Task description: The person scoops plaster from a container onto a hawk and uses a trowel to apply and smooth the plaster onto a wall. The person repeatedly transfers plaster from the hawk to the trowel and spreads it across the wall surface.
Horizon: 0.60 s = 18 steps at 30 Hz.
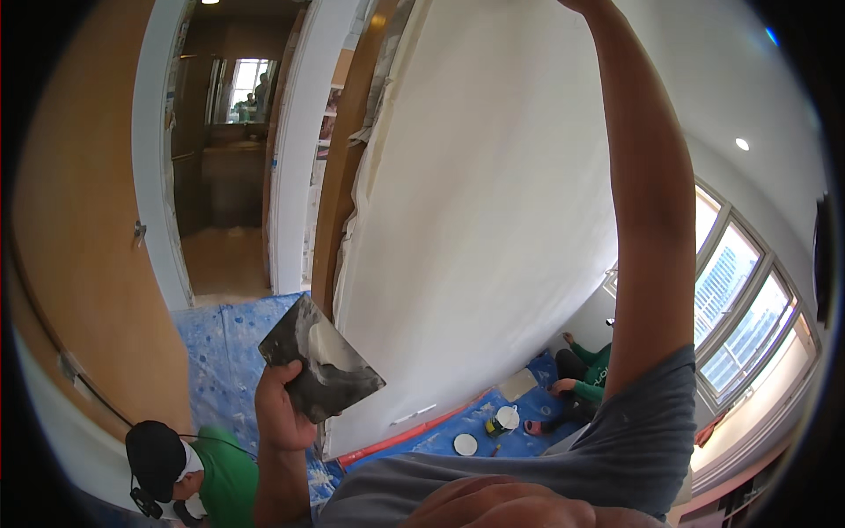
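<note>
My left hand [286, 409] grips a dark, flat square plate [312, 398], thumb on its top face and fingers beneath. A smear of whitish filler [327, 345] lies across the plate's upper part. Above me stretches my right arm, along the white wall [475, 202]. Only the base of my right hand [577, 3] shows at the top edge. Its fingers, and anything in them, are out of the picture. The wall's surface is pale and smooth, with faint greyish patches.
Blue sheeting [224, 352] covers the floor. At lower left is a person in a dark cap [163, 453]; another person in a green top [594, 374] sits by the wall's far end. Near them stand a tub [506, 419] and a white round lid [466, 444]. A wooden door [88, 229] is at left.
</note>
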Tool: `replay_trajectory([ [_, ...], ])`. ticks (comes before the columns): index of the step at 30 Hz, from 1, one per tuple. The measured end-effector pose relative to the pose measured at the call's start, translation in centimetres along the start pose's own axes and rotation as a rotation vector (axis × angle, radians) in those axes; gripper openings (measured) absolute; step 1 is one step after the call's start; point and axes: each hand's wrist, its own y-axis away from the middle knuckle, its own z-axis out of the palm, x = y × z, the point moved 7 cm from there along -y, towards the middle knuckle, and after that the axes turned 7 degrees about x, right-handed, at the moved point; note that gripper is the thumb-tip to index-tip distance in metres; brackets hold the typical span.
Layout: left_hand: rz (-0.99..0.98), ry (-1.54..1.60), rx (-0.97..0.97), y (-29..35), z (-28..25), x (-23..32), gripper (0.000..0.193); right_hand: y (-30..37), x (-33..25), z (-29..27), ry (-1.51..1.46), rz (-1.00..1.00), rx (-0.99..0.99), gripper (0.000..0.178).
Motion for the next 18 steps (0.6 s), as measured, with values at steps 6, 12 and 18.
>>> replay_trajectory([
  [6,0.025,-0.063,-0.021,-1.0,1.5,-0.3,0.044,8.4,-3.9,1.4,-0.139,0.061,-0.062,0.044],
  [12,0.053,-0.183,-0.106,-1.4,3.5,-0.2,0.045,20.1,-9.1,3.3,-0.032,0.016,-0.054,0.067],
  [18,0.028,-0.261,-0.13,-2.0,6.0,-1.0,0.043,29.4,-13.8,4.3,-0.01,0.1,-0.234,0.072],
])
